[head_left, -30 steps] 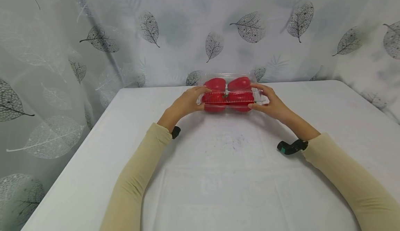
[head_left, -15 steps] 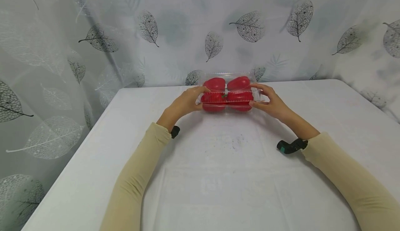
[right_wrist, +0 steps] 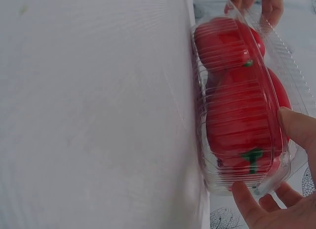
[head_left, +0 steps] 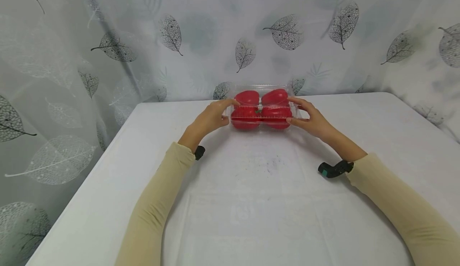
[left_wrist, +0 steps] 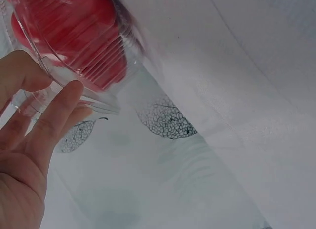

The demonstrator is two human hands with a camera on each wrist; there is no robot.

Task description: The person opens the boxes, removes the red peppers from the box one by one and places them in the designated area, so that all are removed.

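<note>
Clear plastic clamshell box (head_left: 263,112), lid down over the tray, resting on white table (head_left: 251,202) toward its far edge, close to leaf-print curtain (head_left: 179,38). Contents: red peppers (head_left: 261,108), green stems showing through the ribbed plastic; four red shapes seen from the head view, some possibly reflections in the lid.

Left hand (head_left: 212,117): at the box's left end, fingers curled round the rim, thumb on the near side, fingertips over the top edge. Left wrist view: thumb and forefinger (left_wrist: 59,108) pressed against the clear rim from either side, palm open toward the camera, remaining fingers lying loosely alongside.

Right hand (head_left: 312,118): at the box's right end, mirroring the left; fingers bent over the lid corner, thumb along the near edge. Right wrist view: thumb and fingertips (right_wrist: 249,202) clasping the box's end corner, one above the lid and others under the base.

Arms: both stretched forward and converging on the box, elbows low near the table, beige sleeves (head_left: 158,202) down to the wrists. Small black camera unit (head_left: 334,169) strapped under the right wrist; another just visible under the left.

Surroundings: faint speckled marks on the table between the forearms.
</note>
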